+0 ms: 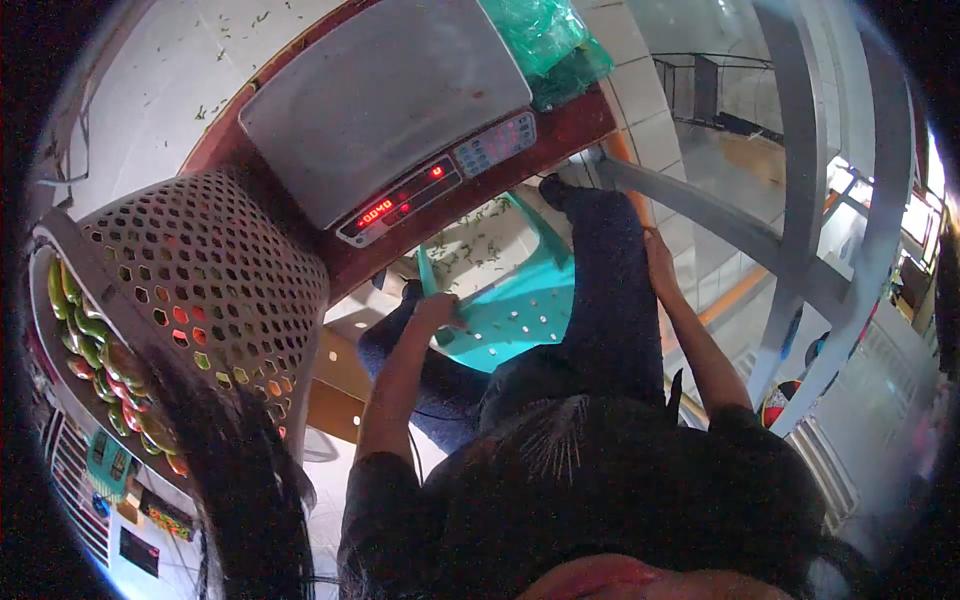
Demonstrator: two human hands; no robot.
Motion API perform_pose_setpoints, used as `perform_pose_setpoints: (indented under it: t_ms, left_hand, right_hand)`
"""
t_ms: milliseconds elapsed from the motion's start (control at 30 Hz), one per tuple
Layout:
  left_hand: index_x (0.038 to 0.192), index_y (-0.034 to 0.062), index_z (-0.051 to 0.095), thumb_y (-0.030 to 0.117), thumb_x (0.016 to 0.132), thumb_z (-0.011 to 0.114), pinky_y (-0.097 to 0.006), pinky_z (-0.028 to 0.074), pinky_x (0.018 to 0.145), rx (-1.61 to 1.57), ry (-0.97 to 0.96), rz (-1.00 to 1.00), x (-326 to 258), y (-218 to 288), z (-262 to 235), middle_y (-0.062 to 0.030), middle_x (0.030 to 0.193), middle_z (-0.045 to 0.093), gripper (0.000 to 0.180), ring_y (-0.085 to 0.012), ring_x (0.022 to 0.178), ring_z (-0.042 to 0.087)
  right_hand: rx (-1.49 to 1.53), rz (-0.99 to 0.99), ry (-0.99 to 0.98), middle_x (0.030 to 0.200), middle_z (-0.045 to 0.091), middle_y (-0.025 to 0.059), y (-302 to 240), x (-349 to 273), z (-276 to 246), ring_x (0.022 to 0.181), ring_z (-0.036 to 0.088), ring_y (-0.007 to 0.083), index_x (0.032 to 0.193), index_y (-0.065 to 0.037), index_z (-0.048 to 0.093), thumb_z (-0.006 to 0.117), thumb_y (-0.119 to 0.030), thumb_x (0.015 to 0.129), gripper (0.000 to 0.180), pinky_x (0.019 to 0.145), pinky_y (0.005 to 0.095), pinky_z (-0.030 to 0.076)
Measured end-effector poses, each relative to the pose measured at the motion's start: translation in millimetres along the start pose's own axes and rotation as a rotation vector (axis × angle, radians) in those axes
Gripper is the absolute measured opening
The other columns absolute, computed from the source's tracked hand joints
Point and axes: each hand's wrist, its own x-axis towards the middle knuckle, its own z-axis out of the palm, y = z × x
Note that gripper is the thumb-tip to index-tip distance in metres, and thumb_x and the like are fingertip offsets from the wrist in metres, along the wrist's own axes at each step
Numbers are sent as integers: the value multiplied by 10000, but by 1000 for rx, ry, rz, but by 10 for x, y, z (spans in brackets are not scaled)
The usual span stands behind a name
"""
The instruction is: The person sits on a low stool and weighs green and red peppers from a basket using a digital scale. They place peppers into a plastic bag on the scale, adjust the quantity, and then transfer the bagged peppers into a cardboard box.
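Observation:
A turquoise plastic seat (510, 315) with holes in it shows between my legs, its legs pointing toward the table. My left hand (437, 312) is closed at its left edge, thumb and fingers partly round it. Against the outer side of my dark trouser leg lies my right hand (657, 265), fingers stretched along the cloth; nothing shows in it. Ahead, a grey-topped digital scale (390, 110) with lit red digits and a keypad rests on a reddish-brown table (560, 135).
At left stands a tall perforated basket (215, 260) with green and red peppers (100, 365) in it. Green plastic bags (548, 45) lie beside the scale. Grey metal bars (800, 200) rise at right. Green scraps (225, 30) litter the pale floor.

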Motion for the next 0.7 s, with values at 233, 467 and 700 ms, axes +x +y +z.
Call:
perform_pose_setpoints:
  t_ms: [233,467,700]
  left_hand:
    - [1138,73,617,549,575,803,-417,485,853,-211,257,83,-85,-624,-104,-156,1035,662,761,-321,981,633]
    - [1149,40,606,484,592,826,-416,466,874,-239,192,126,-19,-356,-615,-186,1043,654,746,-335,1003,620]
    - [1219,90,561,518,625,811,-354,532,640,-331,-29,-82,-362,45,-918,-123,960,654,774,-237,751,650]
  right_hand:
    - [-389,-266,177,1367,398,250,-542,139,126,1249,414,380,1386,-18,339,456,-274,975,498,1042,435,341]
    - [-534,-479,330,1364,377,256,-444,338,188,1227,400,419,1417,-86,327,463,-236,965,495,1023,465,344]
    - [-473,-599,447,1386,357,251,-254,521,351,1228,385,461,1416,-124,338,503,-253,942,519,1025,504,340]
